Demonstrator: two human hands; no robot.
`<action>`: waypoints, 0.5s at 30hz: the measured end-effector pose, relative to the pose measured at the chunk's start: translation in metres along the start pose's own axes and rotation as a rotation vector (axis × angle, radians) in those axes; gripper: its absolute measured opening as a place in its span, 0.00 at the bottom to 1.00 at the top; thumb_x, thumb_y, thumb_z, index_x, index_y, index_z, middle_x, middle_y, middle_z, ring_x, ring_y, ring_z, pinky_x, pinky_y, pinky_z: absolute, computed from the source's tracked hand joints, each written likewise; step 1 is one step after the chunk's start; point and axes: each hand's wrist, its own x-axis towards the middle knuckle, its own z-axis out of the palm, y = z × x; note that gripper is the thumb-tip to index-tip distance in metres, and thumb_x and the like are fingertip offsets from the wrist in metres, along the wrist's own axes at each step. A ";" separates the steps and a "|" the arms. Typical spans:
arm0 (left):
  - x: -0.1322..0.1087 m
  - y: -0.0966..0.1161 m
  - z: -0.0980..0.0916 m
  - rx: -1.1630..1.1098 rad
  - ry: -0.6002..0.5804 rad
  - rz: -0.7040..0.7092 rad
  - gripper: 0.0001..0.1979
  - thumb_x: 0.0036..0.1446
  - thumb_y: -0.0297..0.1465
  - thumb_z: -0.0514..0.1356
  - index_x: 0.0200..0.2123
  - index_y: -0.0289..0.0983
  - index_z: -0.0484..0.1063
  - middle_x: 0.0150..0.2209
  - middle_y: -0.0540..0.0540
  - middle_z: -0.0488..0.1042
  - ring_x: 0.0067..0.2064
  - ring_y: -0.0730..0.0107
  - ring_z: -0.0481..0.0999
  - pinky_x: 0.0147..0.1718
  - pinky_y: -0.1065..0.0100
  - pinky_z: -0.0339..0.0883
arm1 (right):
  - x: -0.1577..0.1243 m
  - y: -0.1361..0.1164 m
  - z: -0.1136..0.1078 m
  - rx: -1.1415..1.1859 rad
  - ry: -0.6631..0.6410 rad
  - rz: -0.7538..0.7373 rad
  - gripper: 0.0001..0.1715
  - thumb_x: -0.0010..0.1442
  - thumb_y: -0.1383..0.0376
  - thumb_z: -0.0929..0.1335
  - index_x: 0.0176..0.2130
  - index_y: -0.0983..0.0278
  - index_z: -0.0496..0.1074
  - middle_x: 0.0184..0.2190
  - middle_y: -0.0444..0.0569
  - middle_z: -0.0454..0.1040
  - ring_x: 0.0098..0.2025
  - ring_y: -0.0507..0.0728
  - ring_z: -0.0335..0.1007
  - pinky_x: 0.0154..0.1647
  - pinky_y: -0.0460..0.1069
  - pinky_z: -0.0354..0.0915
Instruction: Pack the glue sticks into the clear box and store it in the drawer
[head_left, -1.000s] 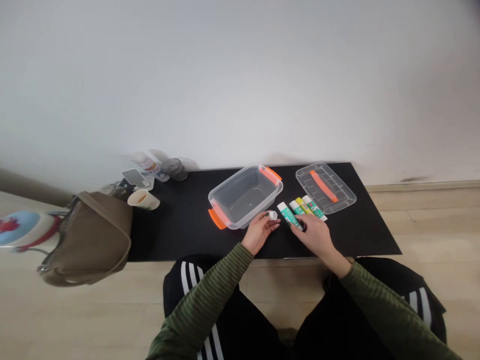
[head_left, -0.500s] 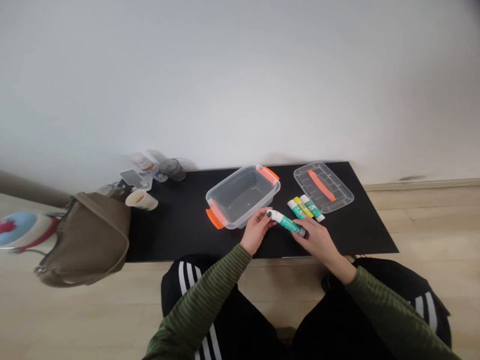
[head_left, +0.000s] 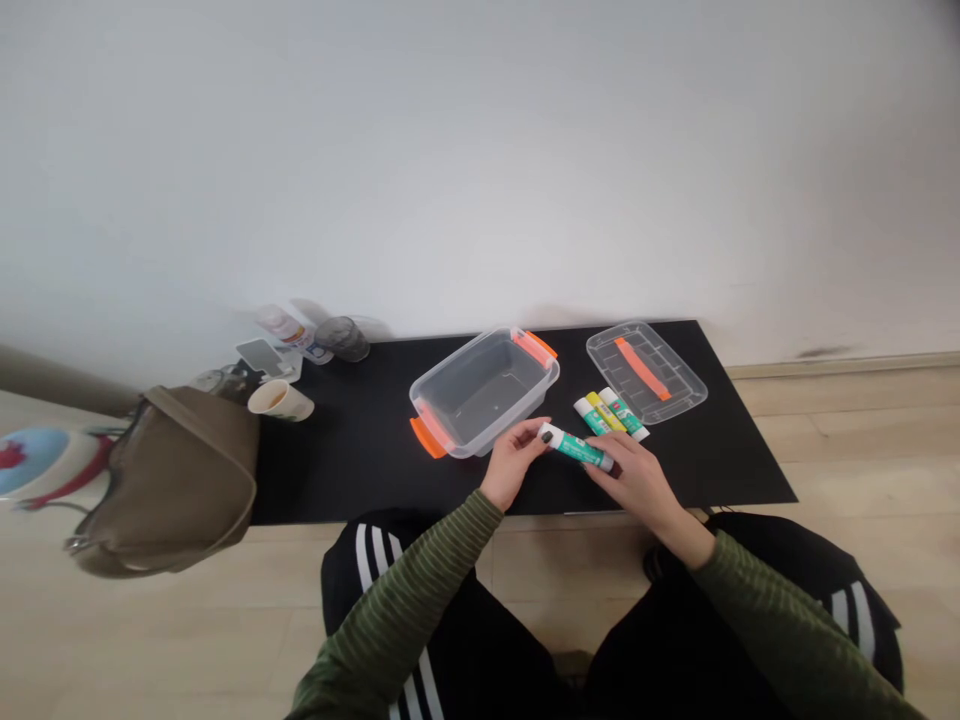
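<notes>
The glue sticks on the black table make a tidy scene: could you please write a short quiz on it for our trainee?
1. True or false: the transparent lid sits on top of the clear plastic box.
2. Which hand touches the white cap of the held glue stick? A, the left hand; B, the right hand.
3. How many other glue sticks lie on the black table?

Key: 1. False, the lid lies apart, to the right of the box. 2. A. 3. Three.
</notes>
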 end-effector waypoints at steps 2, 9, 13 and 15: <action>0.000 0.001 0.000 0.003 -0.004 0.001 0.20 0.50 0.36 0.69 0.46 0.37 0.78 0.43 0.43 0.79 0.44 0.65 0.76 0.49 0.61 0.69 | 0.000 -0.001 -0.001 0.011 0.015 -0.007 0.16 0.62 0.61 0.66 0.49 0.60 0.74 0.45 0.53 0.76 0.47 0.59 0.74 0.51 0.53 0.70; -0.004 0.002 0.000 0.031 -0.003 0.048 0.19 0.49 0.36 0.70 0.45 0.37 0.79 0.44 0.43 0.79 0.44 0.65 0.76 0.48 0.63 0.69 | -0.003 -0.004 -0.005 0.135 0.044 -0.035 0.16 0.60 0.62 0.68 0.48 0.60 0.75 0.44 0.53 0.77 0.45 0.58 0.75 0.50 0.53 0.70; -0.007 0.001 0.000 0.039 -0.001 0.062 0.18 0.48 0.36 0.71 0.43 0.38 0.79 0.45 0.44 0.79 0.45 0.66 0.76 0.47 0.64 0.69 | -0.004 -0.005 -0.007 0.217 0.041 -0.022 0.16 0.58 0.63 0.70 0.47 0.61 0.76 0.41 0.52 0.78 0.41 0.57 0.75 0.46 0.52 0.71; -0.008 0.001 0.000 0.048 -0.006 0.062 0.18 0.48 0.36 0.71 0.43 0.39 0.79 0.46 0.44 0.79 0.45 0.66 0.76 0.47 0.65 0.68 | -0.004 -0.006 -0.008 0.252 0.020 0.016 0.15 0.57 0.62 0.71 0.46 0.61 0.77 0.39 0.51 0.78 0.37 0.56 0.75 0.42 0.50 0.71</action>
